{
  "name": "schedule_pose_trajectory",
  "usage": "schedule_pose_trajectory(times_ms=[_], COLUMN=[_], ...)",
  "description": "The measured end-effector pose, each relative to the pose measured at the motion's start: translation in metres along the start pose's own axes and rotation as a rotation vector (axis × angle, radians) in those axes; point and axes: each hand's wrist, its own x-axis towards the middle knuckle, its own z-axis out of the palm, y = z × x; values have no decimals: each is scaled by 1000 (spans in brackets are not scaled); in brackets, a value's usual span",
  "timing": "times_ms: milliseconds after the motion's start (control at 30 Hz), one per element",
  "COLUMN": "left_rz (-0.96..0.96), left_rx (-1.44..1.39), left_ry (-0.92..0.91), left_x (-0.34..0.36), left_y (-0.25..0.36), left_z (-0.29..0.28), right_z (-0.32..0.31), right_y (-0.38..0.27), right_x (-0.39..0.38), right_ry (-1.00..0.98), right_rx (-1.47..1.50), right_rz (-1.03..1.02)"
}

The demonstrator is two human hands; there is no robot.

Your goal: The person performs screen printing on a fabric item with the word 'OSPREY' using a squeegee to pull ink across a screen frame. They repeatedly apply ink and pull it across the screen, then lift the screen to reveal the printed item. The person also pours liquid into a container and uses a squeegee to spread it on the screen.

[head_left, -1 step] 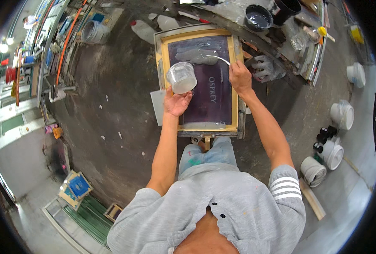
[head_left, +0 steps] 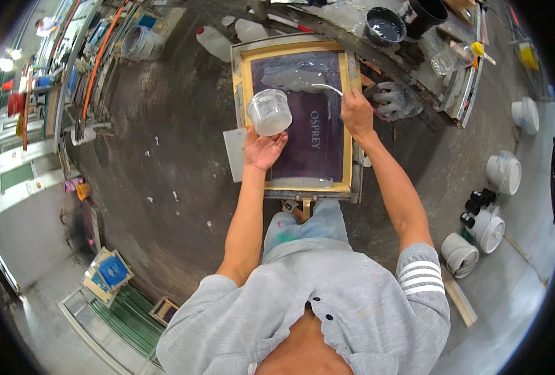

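My left hand [head_left: 263,150] holds up a clear plastic tub [head_left: 270,112], tilted, with its fingers under and around the base. Whitish residue coats the tub. In my closed right hand [head_left: 356,114] is the handle of a white plastic spoon [head_left: 328,87], its tip pointing left over the paste. Below both hands lies a screen-printing frame [head_left: 346,150] edged with yellow tape. Its dark purple mesh [head_left: 296,150] carries pale lettering. Grey paste [head_left: 290,80] is smeared across the far part of the mesh. Whether the spoon tip touches the paste, I cannot tell.
Beyond the frame to the right, a cluttered bench [head_left: 352,47] holds a black bucket [head_left: 385,28] of dark grey liquid. A plastic bag [head_left: 393,101] hangs by its edge. White jugs [head_left: 215,44] stand at the far left of the frame; white buckets [head_left: 503,172] line the right side.
The spoon tip has shifted slightly to the right over the paste. Both hands keep their hold, and the whole view has moved a little.
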Motion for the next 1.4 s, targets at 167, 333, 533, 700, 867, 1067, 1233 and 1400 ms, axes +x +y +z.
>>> schedule_pose_trajectory(times_ms=[167, 333, 533, 700, 867, 1067, 1233, 1400], left_rz=[177, 324, 376, 266, 244, 302, 488, 664], left_rx=[107, 228, 187, 185, 179, -72, -124, -93], left_ry=[-240, -234, -215, -238, -129, -65, -65, -119], left_x=[-33, -51, -70, -85, -145, -217, -247, -276], left_y=[-8, 12, 4, -17, -41, -35, -20, -17], left_z=[12, 0, -5, -23, -58, -117, -119, -88], right_z=[-36, -109, -170, -140, -88, -47, 91, 194], right_y=[-25, -62, -158, -200, -243, -314, -291, -290], right_x=[10, 35, 38, 0, -49, -38, 14, -2], right_ry=[42, 151, 40, -210, -566, -828, -852, -1094], right_rx=[-66, 46, 114, 154, 161, 285, 46, -423], right_rz=[6, 53, -76, -211, -209, -272, -665, -1325])
